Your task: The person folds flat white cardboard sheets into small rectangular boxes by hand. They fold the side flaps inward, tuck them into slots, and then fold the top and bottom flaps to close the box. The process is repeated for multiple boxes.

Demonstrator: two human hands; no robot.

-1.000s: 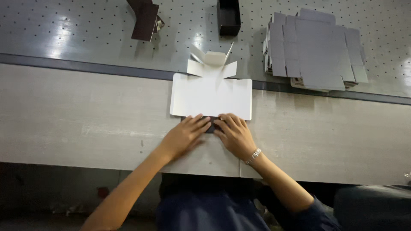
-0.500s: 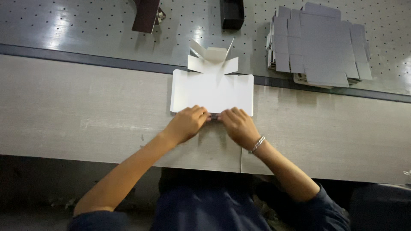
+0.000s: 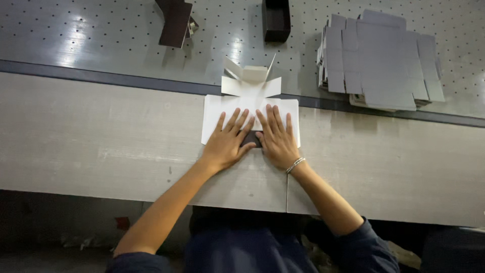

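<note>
- The white die-cut cardboard blank [image 3: 251, 112] is lying flat on the pale workbench top [image 3: 101, 136], near its far edge, with the blank's far flaps reaching over the dark strip [image 3: 101, 78] that borders the perforated metal table [image 3: 101, 35].
- The far flaps [image 3: 250, 76] are standing up and partly creased; the wide near panel is lying unfolded, so the folding is judged to be at an early stage, with most of the shaping left to do.
- The left hand [image 3: 227, 141] is pressing palm-down on the near panel, fingers spread apart and gripping nothing.
- The right hand [image 3: 275, 136] is pressing flat just beside it, fingers likewise splayed and clamped on nothing; a bracelet [image 3: 295, 164] is showing at the wrist.
- A small dark piece [image 3: 251, 139] is lying between the two thumbs at the blank's near edge; its kind cannot be told.
- A stack of grey flat blanks [image 3: 379, 60] is waiting at the far right of the perforated table, unfolded.
- Two dark boxes [image 3: 276, 19] [image 3: 174, 23] are standing along the far edge.
</note>
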